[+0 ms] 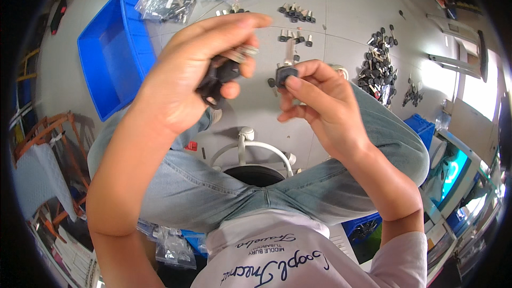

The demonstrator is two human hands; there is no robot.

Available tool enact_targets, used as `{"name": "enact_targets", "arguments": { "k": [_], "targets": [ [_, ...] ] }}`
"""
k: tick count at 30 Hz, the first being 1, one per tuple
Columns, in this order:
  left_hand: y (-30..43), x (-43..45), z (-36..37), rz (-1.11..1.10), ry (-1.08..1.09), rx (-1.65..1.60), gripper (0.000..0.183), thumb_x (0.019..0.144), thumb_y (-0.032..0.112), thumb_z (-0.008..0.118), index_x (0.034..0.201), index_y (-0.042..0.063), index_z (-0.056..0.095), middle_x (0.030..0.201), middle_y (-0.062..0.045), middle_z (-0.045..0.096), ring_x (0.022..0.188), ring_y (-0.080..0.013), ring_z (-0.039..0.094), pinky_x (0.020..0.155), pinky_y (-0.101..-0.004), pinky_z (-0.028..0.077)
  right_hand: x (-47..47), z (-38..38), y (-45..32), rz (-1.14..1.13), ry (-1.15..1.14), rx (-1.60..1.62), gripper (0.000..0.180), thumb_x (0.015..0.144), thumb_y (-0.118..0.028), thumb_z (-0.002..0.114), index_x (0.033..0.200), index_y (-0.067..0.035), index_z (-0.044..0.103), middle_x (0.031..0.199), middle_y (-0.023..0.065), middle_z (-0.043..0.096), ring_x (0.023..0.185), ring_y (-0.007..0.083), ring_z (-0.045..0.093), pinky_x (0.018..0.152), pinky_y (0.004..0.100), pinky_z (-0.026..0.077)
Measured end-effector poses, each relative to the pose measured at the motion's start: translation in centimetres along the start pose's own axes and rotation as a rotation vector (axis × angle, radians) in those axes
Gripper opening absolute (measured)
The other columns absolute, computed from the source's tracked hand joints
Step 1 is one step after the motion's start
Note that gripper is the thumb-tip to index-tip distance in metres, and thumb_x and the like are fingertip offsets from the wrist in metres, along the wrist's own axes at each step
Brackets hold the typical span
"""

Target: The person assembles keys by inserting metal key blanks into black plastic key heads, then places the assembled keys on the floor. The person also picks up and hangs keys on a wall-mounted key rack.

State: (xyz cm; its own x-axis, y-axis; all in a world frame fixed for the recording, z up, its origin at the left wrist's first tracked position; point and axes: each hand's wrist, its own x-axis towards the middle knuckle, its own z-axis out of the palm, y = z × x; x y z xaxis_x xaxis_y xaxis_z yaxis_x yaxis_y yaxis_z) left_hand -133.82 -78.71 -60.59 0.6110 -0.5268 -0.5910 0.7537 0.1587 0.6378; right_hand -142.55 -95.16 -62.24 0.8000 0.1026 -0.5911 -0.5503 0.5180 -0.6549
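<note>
Several black-headed keys (pixel 219 74) lie bunched in my left hand (pixel 188 64), their metal blades partly hidden by the fingers. Between thumb and fingertips, my right hand (pixel 326 102) pinches a single key (pixel 287 75) by its black head, with the blade pointing away from me. Both hands are raised above the floor, a short gap between them. Beyond them, on the grey tiles, small groups of keys (pixel 296 13) lie in rough rows. A loose key (pixel 272 83) shows on the floor just left of the pinched one. Motion blurs the hands a little.
A blue plastic bin (pixel 114 54) stands at left. Clear plastic bags (pixel 170 6) with keys lie at the back. To the right are a large heap of keys (pixel 376 66) and a smaller cluster (pixel 413 93). A wooden chair (pixel 44 144) is at far left, and a white stool base (pixel 243 148) is below.
</note>
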Motion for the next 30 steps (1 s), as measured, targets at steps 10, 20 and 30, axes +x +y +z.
{"name": "enact_targets", "arguments": {
  "k": [10, 20, 30],
  "targets": [
    [0.4, 0.6, -2.8, -0.213, 0.155, -0.421, 0.022, 0.084, 0.023, 0.046, 0.091, 0.002, 0.050, 0.085, -0.010, 0.054, 0.063, -0.0149, 0.055, 0.039, -0.0263, 0.047, 19.1, -18.3, 9.5, -0.058, 0.699, -0.126, 0.017, 0.076, -0.004, 0.053, 0.088, 0.007, 0.054, 0.070, 0.0106, 0.056, 0.058, 0.0155, 0.056, 0.051, 0.0281, 0.051],
    [-1.3, 1.6, -5.5, -0.263, 0.242, -0.505, 0.023, 0.082, 0.020, 0.043, 0.092, 0.001, 0.050, 0.093, -0.015, 0.052, 0.077, -0.0247, 0.056, 0.058, -0.0394, 0.053, 28.1, -24.2, 8.5, 0.015, 0.811, -0.173, 0.020, 0.076, -0.004, 0.053, 0.095, 0.004, 0.054, 0.077, 0.0097, 0.057, 0.064, 0.0174, 0.057, 0.052, 0.0289, 0.051],
    [-0.7, 2.4, -2.7, -0.061, 0.083, -0.587, 0.026, 0.083, 0.021, 0.043, 0.097, 0.000, 0.052, 0.097, -0.014, 0.055, 0.083, -0.0230, 0.057, 0.072, -0.0365, 0.049, 13.4, -7.5, 0.6, -0.091, 0.166, -0.720, 0.018, 0.077, -0.007, 0.053, 0.094, 0.000, 0.054, 0.074, 0.0043, 0.057, 0.061, 0.0080, 0.053, 0.053, 0.0209, 0.045]
  ]
}}
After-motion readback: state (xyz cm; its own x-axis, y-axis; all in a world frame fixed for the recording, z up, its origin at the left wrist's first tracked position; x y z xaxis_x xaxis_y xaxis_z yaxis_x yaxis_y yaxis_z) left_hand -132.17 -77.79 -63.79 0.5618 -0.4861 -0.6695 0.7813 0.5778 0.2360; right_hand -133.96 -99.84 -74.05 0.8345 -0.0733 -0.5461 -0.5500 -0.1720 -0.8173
